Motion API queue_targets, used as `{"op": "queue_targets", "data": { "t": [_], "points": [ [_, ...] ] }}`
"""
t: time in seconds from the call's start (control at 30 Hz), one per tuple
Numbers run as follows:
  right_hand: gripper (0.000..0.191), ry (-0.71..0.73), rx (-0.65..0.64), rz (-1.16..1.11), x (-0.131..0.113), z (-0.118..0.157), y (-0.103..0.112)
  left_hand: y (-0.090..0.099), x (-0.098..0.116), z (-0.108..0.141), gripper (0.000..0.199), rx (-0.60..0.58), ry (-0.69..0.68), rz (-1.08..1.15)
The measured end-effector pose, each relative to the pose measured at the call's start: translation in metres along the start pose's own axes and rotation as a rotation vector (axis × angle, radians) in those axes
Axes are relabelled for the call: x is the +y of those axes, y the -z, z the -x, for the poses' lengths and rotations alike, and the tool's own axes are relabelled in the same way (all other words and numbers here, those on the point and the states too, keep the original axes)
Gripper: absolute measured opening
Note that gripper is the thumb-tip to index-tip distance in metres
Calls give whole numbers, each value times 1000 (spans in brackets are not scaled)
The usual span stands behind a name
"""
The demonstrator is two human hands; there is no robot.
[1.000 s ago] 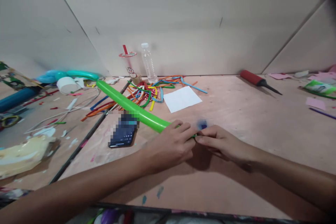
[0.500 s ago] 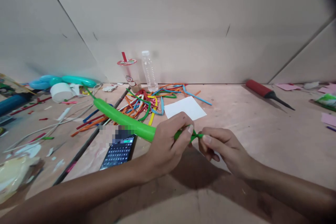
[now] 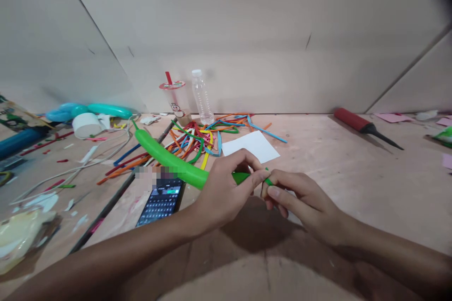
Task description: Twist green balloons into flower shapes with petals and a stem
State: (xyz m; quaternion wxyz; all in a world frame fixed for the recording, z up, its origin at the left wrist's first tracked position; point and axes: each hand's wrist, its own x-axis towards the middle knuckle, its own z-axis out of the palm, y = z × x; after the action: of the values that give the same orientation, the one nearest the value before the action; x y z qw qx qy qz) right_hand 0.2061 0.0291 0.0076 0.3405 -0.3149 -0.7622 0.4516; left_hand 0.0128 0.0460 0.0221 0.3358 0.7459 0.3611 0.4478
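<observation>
A long inflated green balloon [image 3: 169, 161] runs from the left into my left hand [image 3: 226, 190], whose fingers wrap round it near its right end. My right hand [image 3: 300, 197] pinches the balloon's narrow end between thumb and fingers. The fingertips of both hands meet there, so the exact shape of that end is partly hidden. At the balloon's far left end a thin uninflated tip sticks up. Under the balloon, left of my left hand, lies a phone [image 3: 160, 202] with a keyboard on its screen.
Behind the hands are loose colored balloons [image 3: 197, 143], white paper [image 3: 250, 146], a cup [image 3: 176, 103] and a clear bottle [image 3: 203, 99]. A red pump [image 3: 353, 120] lies right. A blue balloon [image 3: 109, 110], white roll [image 3: 86, 125] and cable are left.
My hands have drawn closer together at the narrow end, and my left fingertips now touch it beside my right thumb. The balloon's left part has shifted slightly right in view.
</observation>
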Motion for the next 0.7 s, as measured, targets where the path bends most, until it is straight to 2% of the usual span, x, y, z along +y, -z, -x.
{"op": "queue_targets", "data": {
  "t": [0.07, 0.2, 0.27, 0.43, 0.53, 0.63, 0.7],
  "points": [
    [30, -32, -7, -49, 2, 0, -1, -1, -2, 0, 18, 20, -55, -30],
    [31, -81, 22, -161, 7, -1, 0, 0, -11, 2, 14, -13, -286, -113],
    [31, -100, 29, -209, 8, -2, 1, 2, -15, 1, 10, -29, -345, -126],
    [24, -134, -16, -175, 5, -3, 8, 13, -14, -9, 8, -133, -236, -102],
    [23, -139, -38, -118, -2, -3, 11, 17, -14, -13, 11, -192, -266, -156],
    [23, -132, -7, -109, -4, -5, 10, 17, -14, -12, 11, -174, -321, -281],
    [22, -135, 32, -165, 1, -6, 6, 16, -12, -10, 12, -163, -285, -297]
  ]
}}
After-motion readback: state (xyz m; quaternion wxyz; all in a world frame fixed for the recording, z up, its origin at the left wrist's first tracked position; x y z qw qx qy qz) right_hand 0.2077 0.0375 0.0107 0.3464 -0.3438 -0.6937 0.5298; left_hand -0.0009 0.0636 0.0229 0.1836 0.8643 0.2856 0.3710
